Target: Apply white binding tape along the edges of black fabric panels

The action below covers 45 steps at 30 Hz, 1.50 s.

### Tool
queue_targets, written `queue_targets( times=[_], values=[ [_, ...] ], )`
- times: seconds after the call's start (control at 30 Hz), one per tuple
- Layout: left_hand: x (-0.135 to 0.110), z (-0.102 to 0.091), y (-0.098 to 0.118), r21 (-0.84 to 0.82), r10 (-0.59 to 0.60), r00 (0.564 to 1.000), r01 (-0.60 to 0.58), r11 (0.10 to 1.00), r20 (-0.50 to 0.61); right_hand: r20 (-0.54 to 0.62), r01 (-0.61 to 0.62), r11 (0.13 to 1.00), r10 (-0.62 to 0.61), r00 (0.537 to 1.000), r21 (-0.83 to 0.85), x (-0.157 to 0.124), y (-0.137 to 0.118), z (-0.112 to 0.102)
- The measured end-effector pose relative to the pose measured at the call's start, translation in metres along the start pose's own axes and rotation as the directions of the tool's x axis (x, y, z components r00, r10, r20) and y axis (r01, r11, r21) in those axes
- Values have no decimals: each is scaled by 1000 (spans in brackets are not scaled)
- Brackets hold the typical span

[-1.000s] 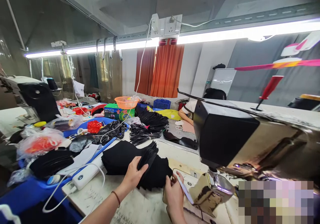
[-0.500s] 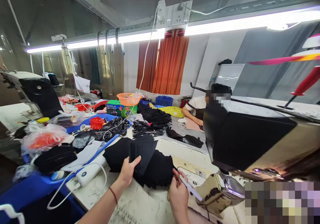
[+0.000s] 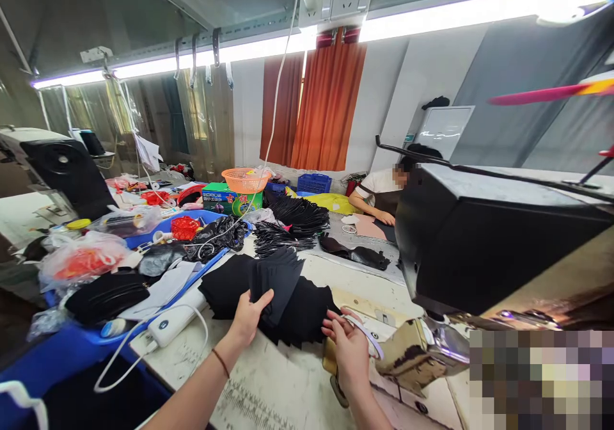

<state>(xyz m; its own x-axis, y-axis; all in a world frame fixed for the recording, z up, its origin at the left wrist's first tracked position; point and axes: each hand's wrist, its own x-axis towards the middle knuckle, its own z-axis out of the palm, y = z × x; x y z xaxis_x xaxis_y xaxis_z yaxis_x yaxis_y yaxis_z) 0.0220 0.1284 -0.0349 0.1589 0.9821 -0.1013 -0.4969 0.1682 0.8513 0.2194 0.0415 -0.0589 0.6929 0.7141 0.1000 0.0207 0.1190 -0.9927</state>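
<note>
My left hand (image 3: 249,315) is closed on a fanned bundle of black fabric pieces (image 3: 275,283), thumb on top. Beneath and beside that bundle, more black fabric pieces (image 3: 307,315) lie spread over the white table, with jagged layered edges. My right hand (image 3: 349,347) is at the right end of this pile, fingertips by its edge. A thin, curved whitish strip (image 3: 369,334) runs along the right hand, held at its fingers; what kind of thing it is I cannot make out. Right of that hand stands the worn metal sewing machine base (image 3: 407,353).
The black machine head (image 3: 489,244) fills the right side. Leftward lie a white power strip (image 3: 167,324) with its cable and a blue bin (image 3: 211,257) full of bags. Black stacked pieces (image 3: 297,219) and a green box (image 3: 225,199) stand behind. A co-worker (image 3: 378,193) sits beyond.
My right hand has shifted slightly up and turned, its fingers less bent, and the whitish strip now looks curved. The left hand keeps its hold. The camera view has tilted down a little.
</note>
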Motion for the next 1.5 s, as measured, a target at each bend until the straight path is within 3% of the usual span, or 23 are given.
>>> queue_targets(
  times=[0.1,0.2,0.4,0.5,0.6,0.7,0.77,0.87,0.93,1.03,1.23,1.5],
  values=[
    [0,1,-3,38,25,1000,-25,999,-5,27,22,1000,-21,999,-14,-6,3,7],
    [0,4,-3,80,49,999,-48,996,-10,147,144,989,-135,980,-47,-30,3,22],
    [-3,5,3,211,103,994,-94,973,-34,432,436,889,-342,835,-139,-84,11,61],
    [-5,7,7,294,129,991,-117,949,-21,484,599,769,-447,752,-221,-88,24,71],
    [-2,11,7,362,145,989,-134,922,-3,482,640,731,-483,731,-238,-84,31,71],
    [2,15,5,401,178,982,-139,905,-62,482,611,755,-454,749,-239,-75,22,60],
    [5,17,3,406,200,974,-140,903,-109,426,552,785,-414,805,-280,-66,11,46],
    [5,17,1,390,202,968,-130,912,-148,196,382,832,-329,924,-402,-44,-1,22],
    [4,16,0,371,196,968,-127,920,-156,45,275,834,-289,956,-479,-28,-3,10],
    [3,14,-2,345,193,970,-132,929,-149,-60,195,798,-278,959,-570,-9,0,-1],
    [3,12,-2,328,185,976,-139,934,-114,-123,131,775,-260,958,-619,11,3,-11],
    [1,13,1,362,185,977,-135,922,-106,-69,-43,836,6,998,-548,43,3,-39]
  ],
)
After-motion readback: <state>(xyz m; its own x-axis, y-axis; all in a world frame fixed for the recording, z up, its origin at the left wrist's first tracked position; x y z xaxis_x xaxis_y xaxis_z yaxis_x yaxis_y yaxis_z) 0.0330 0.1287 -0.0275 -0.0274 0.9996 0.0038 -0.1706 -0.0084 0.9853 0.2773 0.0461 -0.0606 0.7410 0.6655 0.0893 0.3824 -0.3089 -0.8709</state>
